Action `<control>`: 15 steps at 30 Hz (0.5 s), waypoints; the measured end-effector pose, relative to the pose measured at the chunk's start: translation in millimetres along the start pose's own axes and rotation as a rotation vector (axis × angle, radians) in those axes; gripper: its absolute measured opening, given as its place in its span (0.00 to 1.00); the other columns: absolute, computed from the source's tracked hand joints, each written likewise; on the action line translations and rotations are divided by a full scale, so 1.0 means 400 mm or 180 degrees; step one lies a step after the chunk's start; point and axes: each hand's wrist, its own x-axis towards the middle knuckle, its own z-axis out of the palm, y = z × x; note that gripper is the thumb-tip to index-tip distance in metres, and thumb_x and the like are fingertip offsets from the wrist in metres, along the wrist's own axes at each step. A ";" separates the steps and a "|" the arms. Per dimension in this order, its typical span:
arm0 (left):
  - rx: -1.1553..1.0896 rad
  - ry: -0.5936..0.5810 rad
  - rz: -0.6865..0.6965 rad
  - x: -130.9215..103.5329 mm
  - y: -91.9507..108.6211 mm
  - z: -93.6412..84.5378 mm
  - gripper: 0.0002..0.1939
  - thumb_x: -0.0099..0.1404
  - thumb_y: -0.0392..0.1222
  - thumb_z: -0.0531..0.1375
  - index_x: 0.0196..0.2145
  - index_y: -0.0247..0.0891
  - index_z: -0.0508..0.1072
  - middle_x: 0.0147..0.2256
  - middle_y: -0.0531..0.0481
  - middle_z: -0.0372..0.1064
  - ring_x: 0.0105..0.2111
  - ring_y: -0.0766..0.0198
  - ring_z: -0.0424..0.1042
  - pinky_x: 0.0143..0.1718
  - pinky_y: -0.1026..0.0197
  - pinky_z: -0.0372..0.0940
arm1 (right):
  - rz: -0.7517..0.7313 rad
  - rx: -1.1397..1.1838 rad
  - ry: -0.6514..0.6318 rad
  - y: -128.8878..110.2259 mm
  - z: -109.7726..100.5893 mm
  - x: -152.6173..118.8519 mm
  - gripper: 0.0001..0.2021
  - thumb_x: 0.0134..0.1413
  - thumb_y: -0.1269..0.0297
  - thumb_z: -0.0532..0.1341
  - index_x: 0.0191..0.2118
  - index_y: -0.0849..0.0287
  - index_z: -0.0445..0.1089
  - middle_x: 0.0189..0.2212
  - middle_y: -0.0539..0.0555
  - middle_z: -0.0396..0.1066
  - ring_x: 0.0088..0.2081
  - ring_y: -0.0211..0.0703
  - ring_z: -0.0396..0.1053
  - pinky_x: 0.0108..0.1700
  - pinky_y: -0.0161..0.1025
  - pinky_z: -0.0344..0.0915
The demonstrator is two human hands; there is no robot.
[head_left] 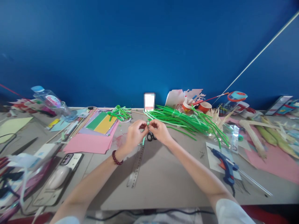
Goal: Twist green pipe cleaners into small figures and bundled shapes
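Note:
A pale green pipe cleaner (143, 140) hangs below my hands, its upper part bunched small between my fingertips. My left hand (136, 133) pinches it from the left, a beaded bracelet (117, 157) on that wrist. From the right, my right hand (160, 130) pinches the same piece, fingertips almost meeting the left ones. Black-handled scissors (149, 137) lie just beneath, partly covered by my hands. A clear ruler (136, 169) rests on the table below my left hand. Behind my right hand spreads a heap of bright green pipe cleaners (184, 119).
A lit phone (149, 101) stands against the blue wall. Left are coloured sheets (91, 143), twisted green pipe cleaners (120, 112), a bottle (52, 100) and another phone (58, 179). On the right lie a glue gun (225, 166), paper cups (205, 106) and corn husks (268, 133).

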 end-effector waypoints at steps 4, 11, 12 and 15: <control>-0.0167 -0.0019 -0.0087 -0.005 0.013 0.000 0.07 0.60 0.43 0.59 0.28 0.37 0.68 0.27 0.51 0.68 0.27 0.66 0.70 0.30 0.64 0.68 | -0.0073 -0.0152 -0.0023 0.002 0.006 -0.005 0.03 0.46 0.65 0.57 0.26 0.57 0.62 0.24 0.48 0.66 0.28 0.38 0.65 0.34 0.36 0.63; -0.0336 0.0073 -0.0008 0.015 0.000 -0.010 0.04 0.59 0.40 0.58 0.29 0.38 0.68 0.28 0.51 0.67 0.30 0.66 0.68 0.32 0.63 0.68 | -0.0116 -0.0104 -0.0171 -0.013 -0.019 0.006 0.06 0.50 0.62 0.57 0.30 0.58 0.67 0.27 0.50 0.69 0.28 0.37 0.66 0.33 0.36 0.63; -0.0388 0.0023 -0.0017 0.022 -0.004 -0.014 0.03 0.59 0.39 0.58 0.29 0.38 0.68 0.29 0.51 0.67 0.31 0.66 0.68 0.32 0.63 0.68 | -0.0129 -0.0124 -0.0150 -0.018 -0.029 0.009 0.07 0.51 0.61 0.57 0.31 0.58 0.68 0.28 0.50 0.70 0.27 0.37 0.65 0.33 0.36 0.63; -0.0540 -0.0127 -0.0173 0.035 -0.013 -0.024 0.02 0.58 0.38 0.59 0.29 0.37 0.69 0.29 0.51 0.67 0.29 0.67 0.67 0.31 0.64 0.67 | -0.0321 -0.0396 -0.0012 -0.030 -0.055 0.016 0.08 0.51 0.62 0.59 0.35 0.57 0.72 0.32 0.52 0.72 0.29 0.38 0.65 0.32 0.36 0.62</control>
